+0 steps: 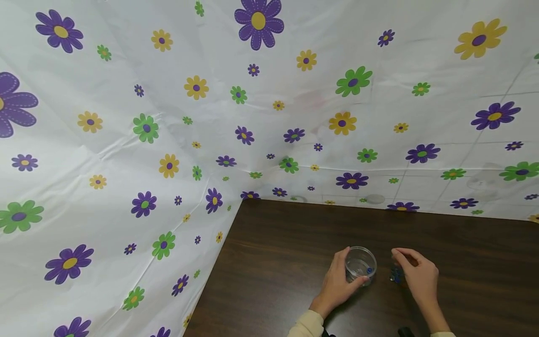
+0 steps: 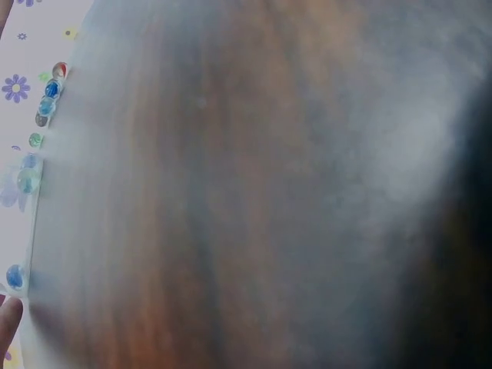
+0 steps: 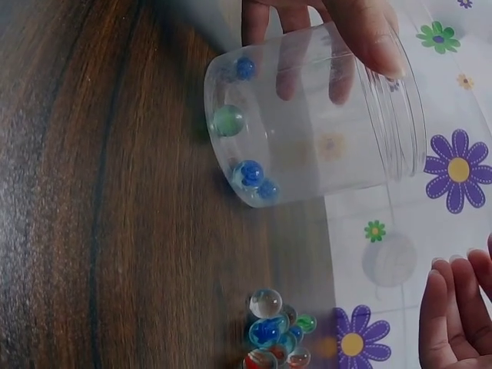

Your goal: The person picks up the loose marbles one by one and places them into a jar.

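Note:
My left hand (image 1: pixel 338 282) grips a clear, open-topped plastic jar (image 1: pixel 353 262) round its side, thumb near the rim. Several marbles lie at the jar's bottom, among them a green marble (image 3: pixel 228 121) and a blue marble (image 3: pixel 244 68). To the right of the jar, my right hand (image 1: pixel 418 276) hovers over a small group of loose marbles (image 1: pixel 396 274). Its fingertips (image 3: pixel 457 269) come close together, with no marble showing between them. That group holds a clear marble (image 3: pixel 266 303), blue ones and a green marble (image 3: pixel 305 322).
The dark wooden table (image 1: pixel 261 252) reaches back to a white cloth (image 1: pixel 294 93) with printed flowers, which hangs behind it and along the left side. A small black object (image 1: pixel 405 332) shows at the bottom edge, near the right forearm.

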`<state>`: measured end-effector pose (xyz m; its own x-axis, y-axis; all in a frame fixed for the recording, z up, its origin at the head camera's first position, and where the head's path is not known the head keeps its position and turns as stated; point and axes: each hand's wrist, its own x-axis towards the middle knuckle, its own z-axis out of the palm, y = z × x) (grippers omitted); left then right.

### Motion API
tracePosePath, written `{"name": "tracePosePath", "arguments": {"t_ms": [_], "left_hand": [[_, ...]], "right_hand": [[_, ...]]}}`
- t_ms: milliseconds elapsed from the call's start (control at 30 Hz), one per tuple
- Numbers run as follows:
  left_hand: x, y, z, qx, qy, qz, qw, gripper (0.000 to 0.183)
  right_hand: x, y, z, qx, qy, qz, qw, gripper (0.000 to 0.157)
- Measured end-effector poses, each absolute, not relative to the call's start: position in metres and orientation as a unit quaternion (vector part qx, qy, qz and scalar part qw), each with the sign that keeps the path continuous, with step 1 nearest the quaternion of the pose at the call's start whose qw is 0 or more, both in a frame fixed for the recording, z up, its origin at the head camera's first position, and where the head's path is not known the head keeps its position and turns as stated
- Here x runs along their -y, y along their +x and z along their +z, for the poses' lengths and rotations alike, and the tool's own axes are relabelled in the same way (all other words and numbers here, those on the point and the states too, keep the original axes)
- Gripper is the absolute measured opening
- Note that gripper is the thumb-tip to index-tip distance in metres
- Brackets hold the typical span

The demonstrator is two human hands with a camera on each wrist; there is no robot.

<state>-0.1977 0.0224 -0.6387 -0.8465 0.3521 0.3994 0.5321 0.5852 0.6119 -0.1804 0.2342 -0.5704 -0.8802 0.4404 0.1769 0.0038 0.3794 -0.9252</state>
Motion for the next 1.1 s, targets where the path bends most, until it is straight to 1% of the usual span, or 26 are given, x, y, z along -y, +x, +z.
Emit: {"name": "tracePosePath", "arguments": {"t_ms": [233, 533, 833, 1100], "left_hand": [[-0.024, -0.198, -0.638, 0.885, -0.248, -0.374, 0.119, 0.083], [-0.025, -0.198, -0.639, 0.887, -0.246, -0.368, 0.134, 0.084], [-0.028, -0.197, -0.639, 0.893, -0.241, -0.344, 0.16, 0.083], [-0.029, -0.196, -0.64, 0.89, -0.241, -0.349, 0.166, 0.083]], "right_hand": [[-0.237, -0.18, -0.571, 0.81, -0.144, 0.533, 0.198, 0.026], [-0.243, -0.179, -0.572, 0.819, -0.157, 0.519, 0.186, 0.028], [-0.248, -0.176, -0.576, 0.826, -0.162, 0.512, 0.173, 0.029], [-0.249, -0.174, -0.575, 0.827, -0.156, 0.512, 0.171, 0.031]]}}
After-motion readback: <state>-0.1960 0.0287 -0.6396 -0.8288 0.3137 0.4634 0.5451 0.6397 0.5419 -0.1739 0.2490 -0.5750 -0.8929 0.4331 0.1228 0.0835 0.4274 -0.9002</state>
